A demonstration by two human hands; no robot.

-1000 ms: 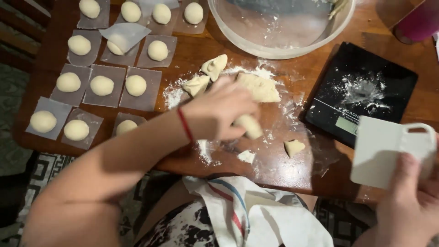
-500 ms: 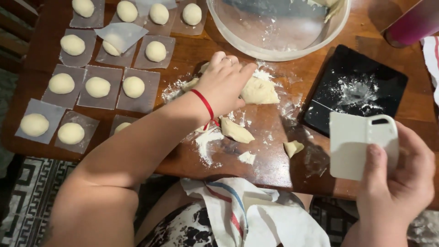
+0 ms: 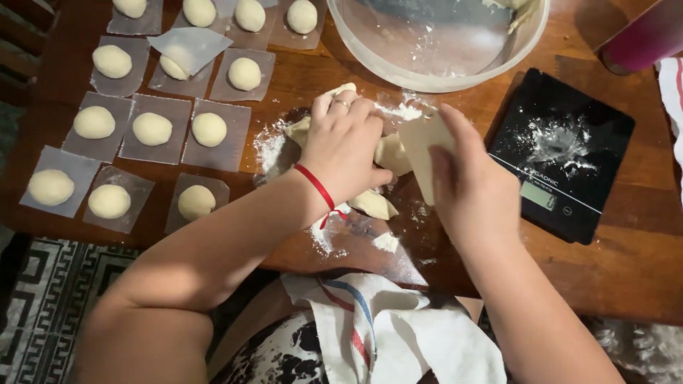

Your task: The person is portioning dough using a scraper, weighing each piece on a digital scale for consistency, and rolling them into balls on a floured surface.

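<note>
Seen from the head camera, looking down on a wooden worktop (image 3: pixel 612 277) dusted with flour. Left hand (image 3: pixel 345 146), red string at the wrist, pressed down on the dough lump (image 3: pixel 391 153), fingers curled over it in a loose grip. Right hand (image 3: pixel 473 188) clasped around a pale plastic scraper (image 3: pixel 423 153), its edge set against the dough just beside the left hand. Half a second ago the scraper held up well apart at the right, clear of the dough; now brought in and down to the lump, both hands close together. A cut piece of dough (image 3: pixel 373 205) lying just below the left hand, a smaller scrap (image 3: pixel 385 243) nearer the worktop edge. Behind the hands, a large clear bowl (image 3: pixel 370 53); to the right, a black kitchen scale (image 3: pixel 562 153) speckled with flour, unmoved. To the left, rows of dough balls (image 3: pixel 151 129) on paper squares, as before. A striped cloth (image 3: pixel 384 327) in the lap below.
</note>
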